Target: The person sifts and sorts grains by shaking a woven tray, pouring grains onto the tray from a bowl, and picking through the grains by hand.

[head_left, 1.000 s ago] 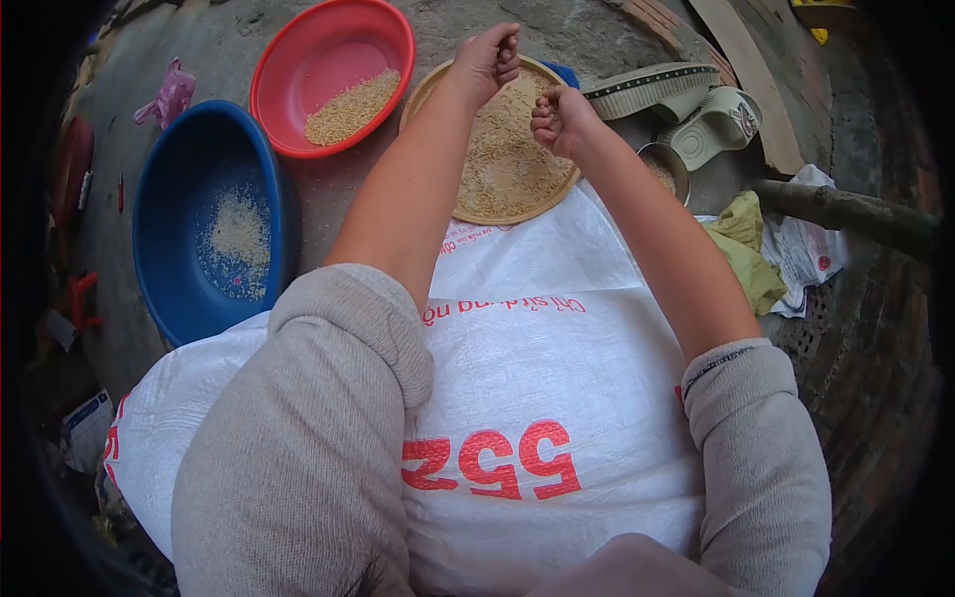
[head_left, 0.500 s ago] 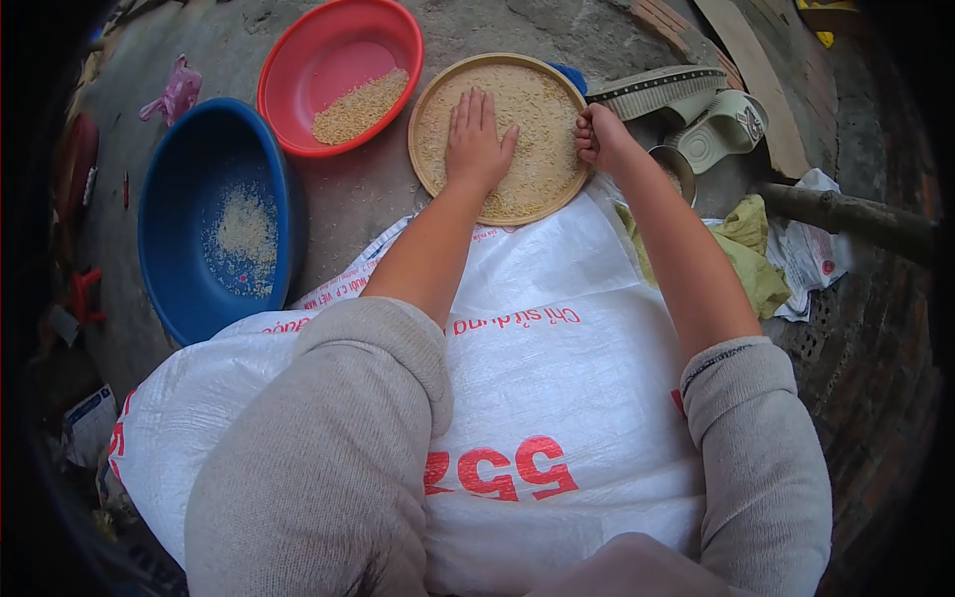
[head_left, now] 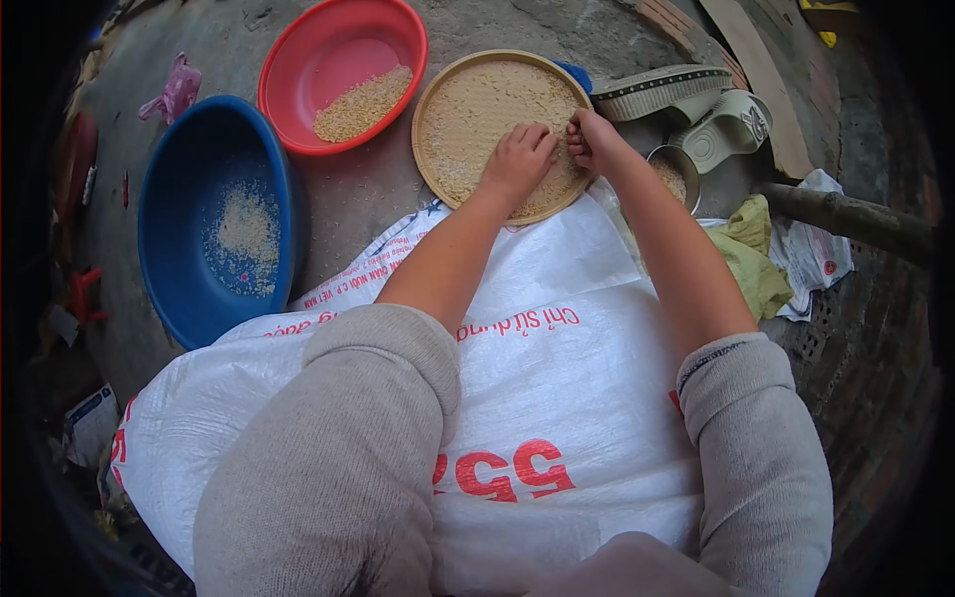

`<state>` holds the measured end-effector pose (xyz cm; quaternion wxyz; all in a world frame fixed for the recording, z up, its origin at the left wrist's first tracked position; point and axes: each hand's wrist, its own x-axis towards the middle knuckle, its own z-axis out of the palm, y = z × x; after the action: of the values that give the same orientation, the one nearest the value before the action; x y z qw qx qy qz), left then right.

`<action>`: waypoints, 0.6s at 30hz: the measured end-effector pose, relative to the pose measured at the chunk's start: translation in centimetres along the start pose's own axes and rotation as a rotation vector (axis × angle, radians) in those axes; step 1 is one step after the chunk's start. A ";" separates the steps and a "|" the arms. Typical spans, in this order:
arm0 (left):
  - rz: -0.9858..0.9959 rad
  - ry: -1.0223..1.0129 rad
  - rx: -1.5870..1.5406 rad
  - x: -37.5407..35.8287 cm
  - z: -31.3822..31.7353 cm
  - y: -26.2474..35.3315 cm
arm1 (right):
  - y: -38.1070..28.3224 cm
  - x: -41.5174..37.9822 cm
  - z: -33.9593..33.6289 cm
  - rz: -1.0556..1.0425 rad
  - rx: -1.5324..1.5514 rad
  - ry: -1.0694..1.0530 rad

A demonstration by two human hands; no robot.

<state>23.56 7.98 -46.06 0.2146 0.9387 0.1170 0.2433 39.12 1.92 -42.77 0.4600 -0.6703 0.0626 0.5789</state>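
A round woven winnowing tray (head_left: 426, 144) covered with grains of rice (head_left: 497, 85) rests at the far edge of the white sack. Over its right half, my left hand (head_left: 519, 161) has its fingers curled down at the grains; what they pinch is hidden. My right hand (head_left: 594, 142) is closed at the tray's right side, its fingertips bent inward close to my left hand. Anything inside its fingers is too small to make out. Both hands nearly meet above the rice.
A red basin (head_left: 343, 40) holding unhusked grain and a blue basin (head_left: 159, 199) with pale rice stand to the left. A metal bowl (head_left: 693, 179), sandals (head_left: 731, 129) and a pole (head_left: 846, 211) lie right. The printed white sack (head_left: 587, 388) covers my lap.
My left hand has gone from lying flat on the grains to curled fingers, farther right and nearer my body. The right hand has shifted slightly and stays closed.
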 end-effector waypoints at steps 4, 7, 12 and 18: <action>0.134 -0.066 0.004 1.7 -0.8 -2.2 | 0.2 0.1 0.1 -0.005 -0.001 -0.009; 0.157 -0.134 0.055 2.3 -1.4 -3.4 | 0.5 0.2 -0.4 0.007 0.020 -0.018; -0.003 -0.174 0.071 4.1 0.0 -4.8 | 0.5 0.2 -1.0 0.008 0.032 -0.050; -0.776 -0.285 -0.891 9.7 -1.6 -4.4 | 0.4 0.3 -0.4 -0.014 0.068 -0.106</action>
<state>30.57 15.51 -42.85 0.6735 0.6706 0.3077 0.0449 39.26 1.57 -43.28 0.4891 -0.6232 0.0532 0.6079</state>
